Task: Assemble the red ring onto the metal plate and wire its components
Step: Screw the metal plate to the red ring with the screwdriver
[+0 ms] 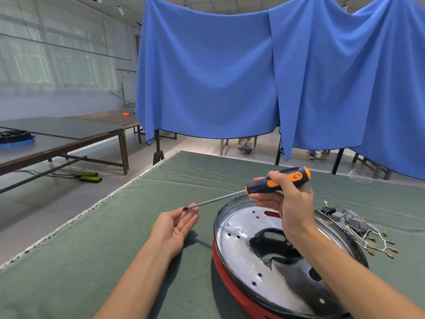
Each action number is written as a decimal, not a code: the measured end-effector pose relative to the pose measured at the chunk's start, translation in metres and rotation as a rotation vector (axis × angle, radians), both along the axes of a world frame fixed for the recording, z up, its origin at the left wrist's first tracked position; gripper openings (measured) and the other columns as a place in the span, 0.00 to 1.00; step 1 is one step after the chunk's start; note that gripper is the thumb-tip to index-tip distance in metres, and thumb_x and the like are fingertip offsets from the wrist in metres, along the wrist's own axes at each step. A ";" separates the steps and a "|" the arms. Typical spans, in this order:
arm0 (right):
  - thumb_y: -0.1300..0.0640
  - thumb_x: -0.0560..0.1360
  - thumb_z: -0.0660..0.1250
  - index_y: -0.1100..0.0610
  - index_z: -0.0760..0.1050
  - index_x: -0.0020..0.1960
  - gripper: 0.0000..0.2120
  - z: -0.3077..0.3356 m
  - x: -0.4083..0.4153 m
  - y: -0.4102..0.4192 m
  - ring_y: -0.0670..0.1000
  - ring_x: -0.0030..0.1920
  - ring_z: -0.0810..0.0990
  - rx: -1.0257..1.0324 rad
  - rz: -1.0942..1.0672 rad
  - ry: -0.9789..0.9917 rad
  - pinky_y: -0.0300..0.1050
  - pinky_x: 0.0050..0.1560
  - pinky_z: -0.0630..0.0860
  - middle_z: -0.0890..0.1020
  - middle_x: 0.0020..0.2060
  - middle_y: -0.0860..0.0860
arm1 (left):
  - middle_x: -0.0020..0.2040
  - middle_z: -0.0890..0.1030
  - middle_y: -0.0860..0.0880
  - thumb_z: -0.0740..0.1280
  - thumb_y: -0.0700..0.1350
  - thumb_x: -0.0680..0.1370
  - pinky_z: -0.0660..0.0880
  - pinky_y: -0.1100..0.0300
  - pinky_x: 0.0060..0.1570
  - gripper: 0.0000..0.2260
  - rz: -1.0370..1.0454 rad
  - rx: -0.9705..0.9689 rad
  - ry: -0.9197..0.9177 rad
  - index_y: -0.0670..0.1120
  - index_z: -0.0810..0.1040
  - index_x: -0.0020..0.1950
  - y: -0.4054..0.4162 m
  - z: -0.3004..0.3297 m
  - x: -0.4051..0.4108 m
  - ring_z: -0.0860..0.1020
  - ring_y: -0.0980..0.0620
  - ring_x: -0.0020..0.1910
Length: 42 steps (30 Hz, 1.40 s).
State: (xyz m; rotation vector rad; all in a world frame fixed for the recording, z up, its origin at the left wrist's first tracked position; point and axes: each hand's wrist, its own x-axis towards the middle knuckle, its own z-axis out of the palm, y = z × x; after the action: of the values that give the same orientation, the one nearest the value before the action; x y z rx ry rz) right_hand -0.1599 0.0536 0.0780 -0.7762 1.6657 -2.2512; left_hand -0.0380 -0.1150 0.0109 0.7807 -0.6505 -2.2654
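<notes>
The round metal plate (243,256) lies on the green table cover at the lower right, seated in the red ring (226,283), whose rim shows along its left and front edge. My right hand (289,203) grips the black-and-orange handle of a screwdriver (278,179) above the plate's far edge. Its long shaft points left and slightly down. My left hand (177,224), palm up with fingers relaxed, touches the dark screwdriver tip with its fingertips; a small dark piece may sit at the tip, but it is too small to tell. The grey wired components (355,223) lie right of the plate.
The green cloth-covered table (110,249) ends at a frayed edge on the left, with floor beyond. Blue curtains (207,72) hang behind the table. Long dark tables stand at the left, one carrying a black round part (15,135). Gold-tipped wires (377,244) spread out at the right.
</notes>
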 end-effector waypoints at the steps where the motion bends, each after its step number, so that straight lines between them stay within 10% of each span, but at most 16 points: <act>1: 0.57 0.74 0.67 0.51 0.82 0.31 0.14 0.000 0.000 0.001 0.57 0.32 0.84 -0.010 0.018 0.005 0.50 0.37 0.79 0.86 0.36 0.56 | 0.30 0.82 0.40 0.55 0.32 0.80 0.79 0.57 0.26 0.10 0.004 -0.010 -0.017 0.32 0.73 0.43 -0.001 0.000 0.000 0.82 0.47 0.27; 21: 0.61 0.75 0.68 0.63 0.78 0.40 0.07 0.000 0.007 0.002 0.57 0.30 0.84 -0.033 0.026 0.100 0.41 0.25 0.77 0.86 0.36 0.56 | 0.30 0.82 0.39 0.54 0.31 0.79 0.80 0.55 0.26 0.09 0.047 -0.033 -0.014 0.34 0.72 0.43 -0.002 0.000 0.001 0.82 0.45 0.27; 34: 0.63 0.71 0.72 0.59 0.79 0.40 0.03 0.000 0.007 -0.001 0.53 0.31 0.83 0.008 0.113 0.117 0.40 0.28 0.77 0.85 0.35 0.56 | 0.53 0.78 0.37 0.54 0.33 0.81 0.80 0.52 0.41 0.08 0.086 0.033 0.056 0.33 0.71 0.50 0.004 0.004 -0.004 0.81 0.45 0.38; 42: 0.56 0.61 0.74 0.57 0.79 0.45 0.13 -0.003 -0.003 -0.005 0.55 0.38 0.85 0.033 0.270 0.064 0.43 0.31 0.79 0.86 0.42 0.56 | 0.53 0.78 0.40 0.54 0.35 0.82 0.80 0.58 0.27 0.09 0.087 0.086 0.085 0.33 0.72 0.47 0.000 0.008 -0.003 0.80 0.47 0.39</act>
State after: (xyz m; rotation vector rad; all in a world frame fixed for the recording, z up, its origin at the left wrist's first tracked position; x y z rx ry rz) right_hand -0.1632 0.0487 0.0752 -1.0085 1.5170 -2.0285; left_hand -0.0415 -0.1151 0.0192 0.7347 -0.4737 -2.2457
